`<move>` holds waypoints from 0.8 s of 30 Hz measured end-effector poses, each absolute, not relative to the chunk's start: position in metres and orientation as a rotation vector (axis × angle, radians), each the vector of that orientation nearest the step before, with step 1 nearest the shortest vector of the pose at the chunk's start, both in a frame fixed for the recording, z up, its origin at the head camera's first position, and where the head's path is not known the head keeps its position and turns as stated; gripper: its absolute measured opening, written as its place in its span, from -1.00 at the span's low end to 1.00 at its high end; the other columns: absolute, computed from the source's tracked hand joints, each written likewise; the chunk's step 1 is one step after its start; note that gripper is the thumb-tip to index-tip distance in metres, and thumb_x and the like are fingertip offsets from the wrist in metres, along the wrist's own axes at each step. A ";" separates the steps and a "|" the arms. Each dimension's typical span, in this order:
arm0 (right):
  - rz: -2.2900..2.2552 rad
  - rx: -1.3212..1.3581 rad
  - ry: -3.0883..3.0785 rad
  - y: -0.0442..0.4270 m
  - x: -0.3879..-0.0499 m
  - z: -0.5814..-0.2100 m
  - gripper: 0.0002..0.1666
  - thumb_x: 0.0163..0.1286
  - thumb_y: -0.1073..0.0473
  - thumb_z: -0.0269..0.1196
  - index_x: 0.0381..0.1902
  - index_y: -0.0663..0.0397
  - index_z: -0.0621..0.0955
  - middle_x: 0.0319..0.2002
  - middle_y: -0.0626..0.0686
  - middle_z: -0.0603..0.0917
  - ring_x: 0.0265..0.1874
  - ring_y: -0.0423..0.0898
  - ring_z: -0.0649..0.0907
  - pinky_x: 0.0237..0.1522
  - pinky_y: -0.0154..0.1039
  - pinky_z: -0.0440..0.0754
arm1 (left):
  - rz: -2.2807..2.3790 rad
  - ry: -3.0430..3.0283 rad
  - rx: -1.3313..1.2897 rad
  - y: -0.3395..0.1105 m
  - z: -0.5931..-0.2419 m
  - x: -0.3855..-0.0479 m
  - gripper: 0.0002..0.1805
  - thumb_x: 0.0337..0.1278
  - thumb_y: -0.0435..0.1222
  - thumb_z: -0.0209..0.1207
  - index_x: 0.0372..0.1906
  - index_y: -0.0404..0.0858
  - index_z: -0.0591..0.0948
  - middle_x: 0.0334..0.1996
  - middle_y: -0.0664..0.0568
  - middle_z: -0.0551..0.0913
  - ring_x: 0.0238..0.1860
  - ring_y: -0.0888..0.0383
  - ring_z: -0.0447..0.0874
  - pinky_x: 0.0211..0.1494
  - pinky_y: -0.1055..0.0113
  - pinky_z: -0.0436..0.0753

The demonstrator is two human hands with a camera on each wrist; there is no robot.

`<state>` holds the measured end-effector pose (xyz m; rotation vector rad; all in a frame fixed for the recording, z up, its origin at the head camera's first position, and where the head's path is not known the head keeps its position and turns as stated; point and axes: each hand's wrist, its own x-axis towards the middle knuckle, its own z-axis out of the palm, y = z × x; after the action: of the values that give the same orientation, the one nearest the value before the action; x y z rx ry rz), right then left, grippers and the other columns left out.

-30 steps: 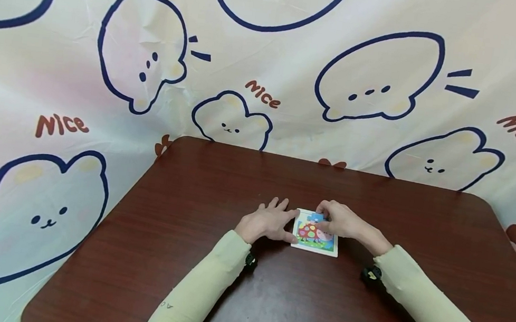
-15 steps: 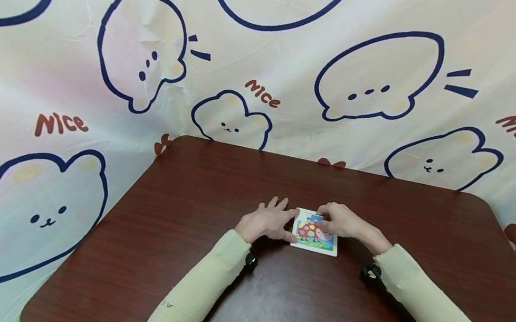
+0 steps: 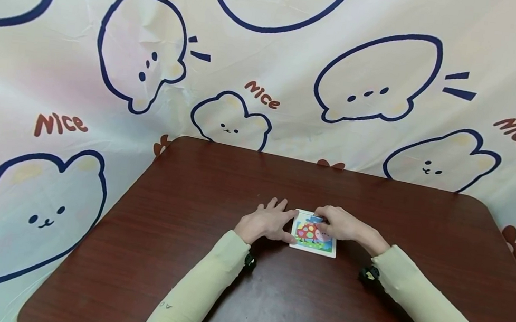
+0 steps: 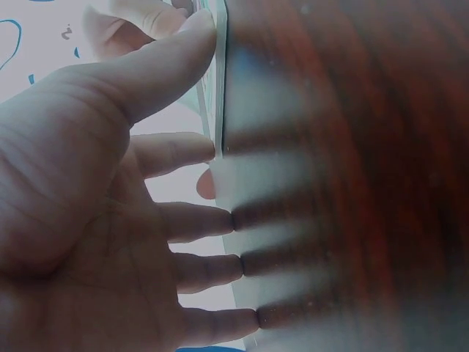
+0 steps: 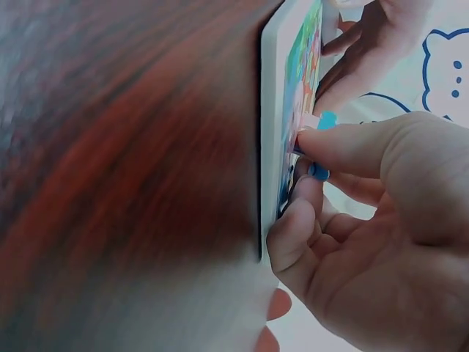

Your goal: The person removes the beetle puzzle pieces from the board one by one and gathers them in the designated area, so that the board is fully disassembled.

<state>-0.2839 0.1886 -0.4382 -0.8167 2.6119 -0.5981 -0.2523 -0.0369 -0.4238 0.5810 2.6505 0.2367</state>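
A white-framed jigsaw puzzle board (image 3: 312,251) with a red spotted ladybug picture lies flat on the table. My left hand (image 3: 264,223) rests at its left side, thumb and index finger touching the frame's edge. The other fingers are straight and spread, tips on the tabletop in the left wrist view. Over the board's upper right, my right hand (image 3: 342,224) pinches a small puzzle piece (image 5: 327,120) with blue knobs between thumb and fingers. This piece stands tilted against the picture in the right wrist view. The curled fingers hide part of the board's upper right.
The dark reddish-brown wooden table (image 3: 156,255) stretches around the board on all sides. Behind it hangs a pale curtain (image 3: 297,64) printed with blue-outlined bears. A black wrist camera (image 3: 369,275) sits under the right sleeve, another (image 3: 249,262) under the left.
My right hand has shifted slightly toward the near side of the board while keeping its pinch. My left hand stays at the board's left edge.
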 end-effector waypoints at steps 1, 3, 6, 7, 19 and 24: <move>-0.604 -0.822 2.607 0.189 -0.284 -0.438 -0.90 0.41 0.22 0.21 -0.14 0.04 0.62 -0.31 -0.04 0.62 -0.34 -0.16 0.54 -0.24 -0.27 0.53 | 0.240 2.649 0.579 -0.037 -0.424 -0.252 -0.10 0.18 0.23 0.16 0.56 0.13 0.10 0.60 -0.09 -0.08 0.60 -0.16 -0.22 0.54 -0.18 0.01; -0.611 -0.836 2.599 0.189 -0.284 -0.439 -0.89 0.42 0.24 0.19 -0.13 0.04 0.62 -0.31 -0.04 0.62 -0.34 -0.17 0.54 -0.23 -0.27 0.53 | 0.243 2.647 0.577 -0.037 -0.423 -0.252 -0.10 0.18 0.23 0.16 0.56 0.13 0.10 0.60 -0.09 -0.08 0.60 -0.16 -0.22 0.54 -0.19 0.01; -0.622 -0.850 2.583 0.190 -0.286 -0.440 -0.88 0.43 0.26 0.16 -0.13 0.05 0.61 -0.31 -0.04 0.62 -0.34 -0.17 0.55 -0.23 -0.27 0.53 | 0.255 2.642 0.575 -0.037 -0.422 -0.252 -0.10 0.18 0.22 0.17 0.56 0.12 0.11 0.60 -0.09 -0.08 0.60 -0.16 -0.22 0.54 -0.19 0.00; -0.624 -0.853 2.580 0.190 -0.286 -0.440 -0.88 0.44 0.27 0.16 -0.13 0.06 0.61 -0.31 -0.04 0.62 -0.34 -0.17 0.54 -0.23 -0.27 0.53 | 0.256 2.642 0.574 -0.037 -0.422 -0.252 -0.10 0.18 0.22 0.17 0.56 0.12 0.11 0.60 -0.09 -0.08 0.60 -0.16 -0.21 0.54 -0.19 0.01; -0.617 -0.804 2.590 0.189 -0.285 -0.440 -0.86 0.47 0.24 0.12 -0.08 0.10 0.57 -0.26 0.00 0.59 -0.32 -0.15 0.54 -0.20 -0.24 0.53 | 0.229 2.657 0.575 -0.037 -0.421 -0.252 -0.11 0.18 0.23 0.17 0.55 0.14 0.11 0.60 -0.08 -0.07 0.60 -0.15 -0.19 0.54 -0.17 0.03; -0.616 -0.831 2.566 0.189 -0.288 -0.439 -0.84 0.46 0.25 0.12 -0.06 0.11 0.58 -0.27 -0.01 0.61 -0.32 -0.16 0.55 -0.21 -0.26 0.54 | 0.227 2.658 0.579 -0.037 -0.422 -0.251 -0.11 0.17 0.23 0.17 0.55 0.14 0.12 0.60 -0.08 -0.07 0.60 -0.15 -0.19 0.54 -0.17 0.03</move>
<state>-0.2877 0.1892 -0.4394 -0.8310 2.5661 -0.6159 -0.2512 -0.0371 -0.4218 0.5791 2.6578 0.2270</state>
